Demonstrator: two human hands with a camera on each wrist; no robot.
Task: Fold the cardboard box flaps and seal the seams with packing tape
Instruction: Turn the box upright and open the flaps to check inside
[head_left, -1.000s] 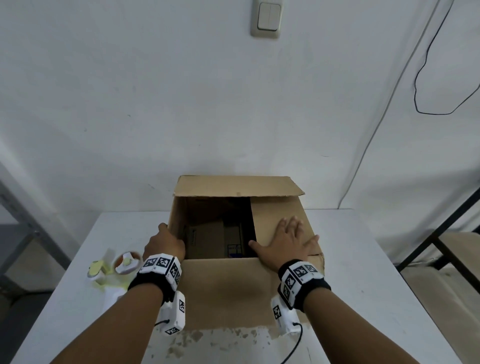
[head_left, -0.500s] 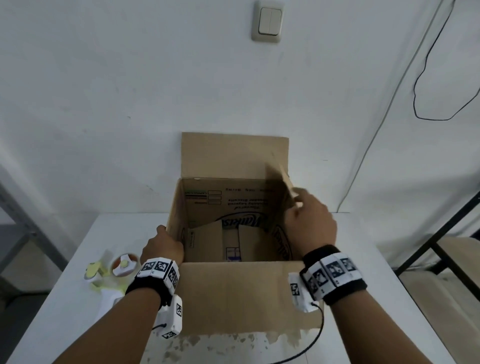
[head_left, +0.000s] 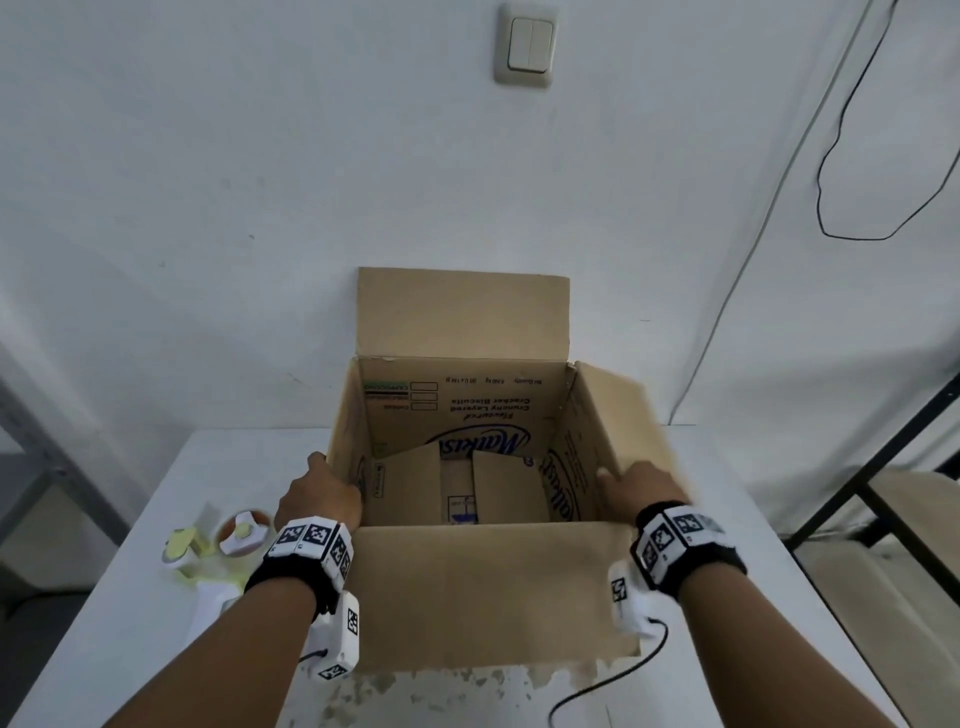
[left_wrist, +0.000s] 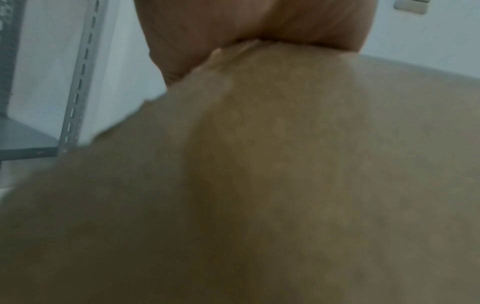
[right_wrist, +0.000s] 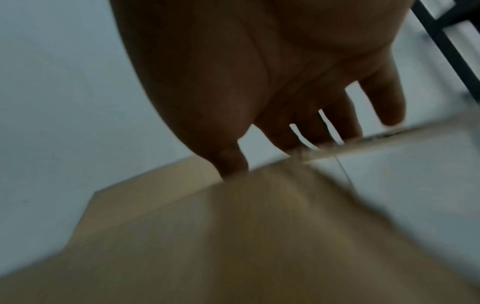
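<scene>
A brown cardboard box (head_left: 457, 410) stands open on the white table (head_left: 104, 649), with printing on its inner walls. Its far flap (head_left: 462, 312) stands upright against the wall. The near flap (head_left: 488, 592) lies folded out toward me. The right flap (head_left: 618, 415) leans outward, and my right hand (head_left: 639, 483) rests on it with straight, spread fingers (right_wrist: 285, 133). My left hand (head_left: 317, 499) grips the box's left rim, where cardboard (left_wrist: 285, 164) fills the left wrist view under the palm (left_wrist: 259, 20). The left flap is hidden in the head view. A tape dispenser (head_left: 239, 535) lies left of the box.
The box's back is close to the white wall, which carries a light switch (head_left: 524, 47). A grey metal shelf (head_left: 31, 467) stands to the left and a black frame (head_left: 883, 467) to the right. A thin cable (head_left: 623, 675) trails over the table's worn front edge.
A second ago my right hand pressed the right flap flat over the opening. It lifted that flap and swung it outward; the far flap rose upright. My left hand stayed put.
</scene>
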